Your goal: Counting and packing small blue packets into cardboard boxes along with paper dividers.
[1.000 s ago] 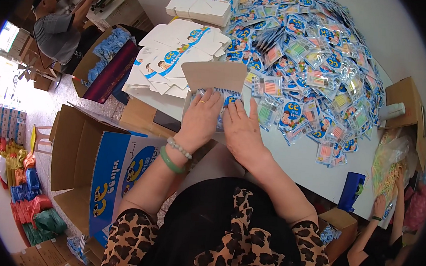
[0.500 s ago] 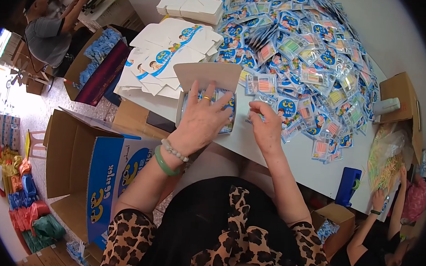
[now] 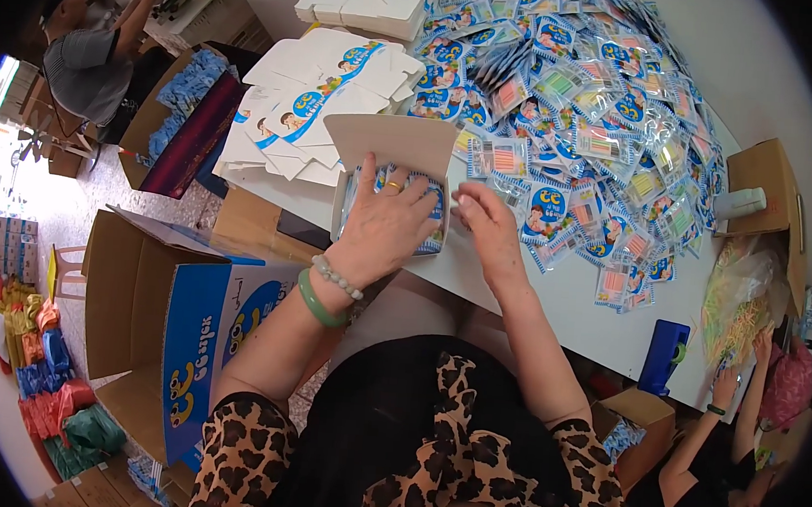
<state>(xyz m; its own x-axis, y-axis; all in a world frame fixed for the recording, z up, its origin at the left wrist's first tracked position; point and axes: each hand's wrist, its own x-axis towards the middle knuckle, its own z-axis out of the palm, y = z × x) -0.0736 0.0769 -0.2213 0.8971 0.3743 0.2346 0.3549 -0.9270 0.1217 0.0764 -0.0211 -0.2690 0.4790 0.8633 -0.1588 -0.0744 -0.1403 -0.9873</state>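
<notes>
Head view: left hand presses flat, fingers spread, on the packet-filled carton; right hand pinches its right edge.

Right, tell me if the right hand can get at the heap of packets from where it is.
Probably yes. The right hand lies on the table at the near edge of the packets, with nothing between them.

Glossy clear plastic sachets heap on a smooth matt white table, beside matt printed paperboard flats, a brown-lined small carton, a glossy-printed corrugated cardboard box, and a polished green stone-like bangle.
</notes>
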